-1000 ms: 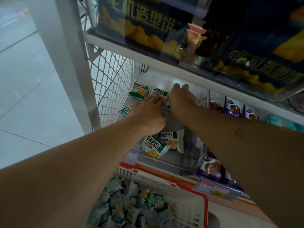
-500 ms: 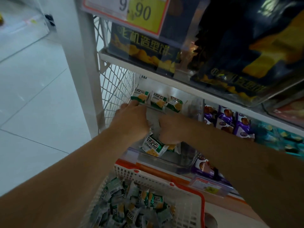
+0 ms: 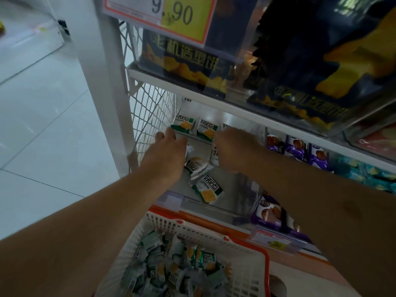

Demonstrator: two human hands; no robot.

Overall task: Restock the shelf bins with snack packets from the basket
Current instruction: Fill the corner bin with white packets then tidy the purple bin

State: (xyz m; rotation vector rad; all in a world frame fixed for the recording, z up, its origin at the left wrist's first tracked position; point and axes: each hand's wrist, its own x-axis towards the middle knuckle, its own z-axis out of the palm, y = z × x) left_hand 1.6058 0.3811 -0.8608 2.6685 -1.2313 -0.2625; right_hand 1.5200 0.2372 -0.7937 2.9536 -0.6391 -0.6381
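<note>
While both hands reach into the bin (image 3: 246, 209), loose packets (image 3: 196, 166) lie between them. Your left hand (image 3: 166, 155) is nearer. Whether either hand's fingers grasp anything, you cannot tell; the right hand (image 3: 233, 148) hides its own.

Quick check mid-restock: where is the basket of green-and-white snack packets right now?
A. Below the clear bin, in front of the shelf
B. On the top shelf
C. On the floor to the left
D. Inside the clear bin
A: the white basket holding the packets sits below the clear bin, in front of the shelf.

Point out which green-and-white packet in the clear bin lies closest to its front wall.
The green-and-white packet lying flat and alone near the clear bin's front wall, in front of both hands; the others stand in a row at the back or sit between the hands.
</note>
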